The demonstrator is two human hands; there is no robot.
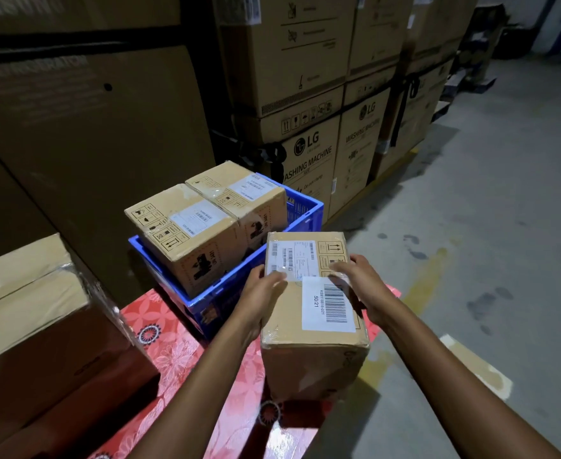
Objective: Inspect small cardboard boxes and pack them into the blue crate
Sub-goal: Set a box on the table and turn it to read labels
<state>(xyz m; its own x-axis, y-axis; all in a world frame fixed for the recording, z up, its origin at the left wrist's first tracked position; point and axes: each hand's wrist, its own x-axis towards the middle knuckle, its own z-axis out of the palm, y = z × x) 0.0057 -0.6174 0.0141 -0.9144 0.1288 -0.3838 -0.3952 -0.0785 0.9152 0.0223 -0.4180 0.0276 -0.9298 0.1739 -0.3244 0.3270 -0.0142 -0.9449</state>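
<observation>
1. In the centre of the frame I see the small cardboard box (309, 352) held between both hands, its top face turned up toward the camera.
2. The left hand (266, 293) clasps the box's left side, fingers bent over the top edge and lying on the shipping label (292, 258).
3. The right hand (358, 283) clasps the right side the same way, with its fingers curled over the edge onto the top, just above the barcode label (333, 303).
4. The box's lower end sits over the red floral cloth (173, 352) at the bottom centre. I cannot tell whether it rests on the cloth or is lifted clear.
5. The blue crate (305, 210) stands just above and left of the held box, on the same cloth, with its near corner close to the left hand.
6. Two more boxes sit in the crate side by side and touching. The nearer packed box (186, 240) and the farther packed box (239, 193) both rise well above the rim, with white labels on top.
7. The right-hand part of the crate, nearest the held box, shows bare blue wall.
8. Behind the crate, in the upper middle of the frame, are stacked washing machine cartons (309, 160) bound with black strapping.
9. At lower left is a large taped carton (30, 326). At right the grey concrete floor (487, 226) shows a worn yellow line.
</observation>
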